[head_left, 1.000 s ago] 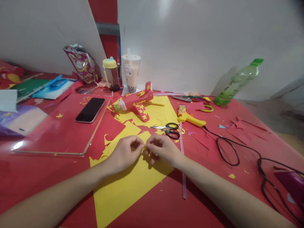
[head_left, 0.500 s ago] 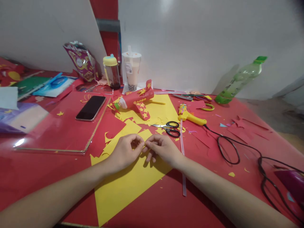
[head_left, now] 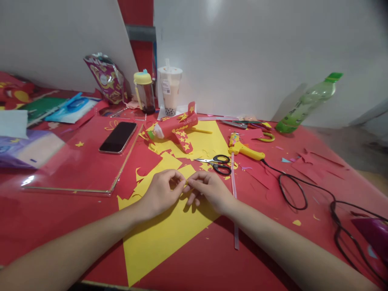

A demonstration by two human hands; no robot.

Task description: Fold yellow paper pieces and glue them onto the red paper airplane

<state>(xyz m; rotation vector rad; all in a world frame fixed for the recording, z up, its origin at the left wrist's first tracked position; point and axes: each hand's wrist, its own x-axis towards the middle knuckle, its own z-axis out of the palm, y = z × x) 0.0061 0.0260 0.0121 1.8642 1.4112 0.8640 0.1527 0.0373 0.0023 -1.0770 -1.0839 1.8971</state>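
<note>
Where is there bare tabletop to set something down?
Mostly bare red table: between the clear sleeve and left forearm, and, nearest you, between the yellow sheet and right forearm. Crowded around the scissors and glue gun.

Over the yellow sheet on the red worktop, the left hand and the right hand meet at the fingertips, pinching a tiny yellow piece between them. Just beyond them I see black-handled scissors with the blades slightly parted, near a yellow glue gun trailing a black cord. A red paper plane with yellow stars lies farther back, in front of a lidded drink cup, and a phone rests off to the left.
</note>
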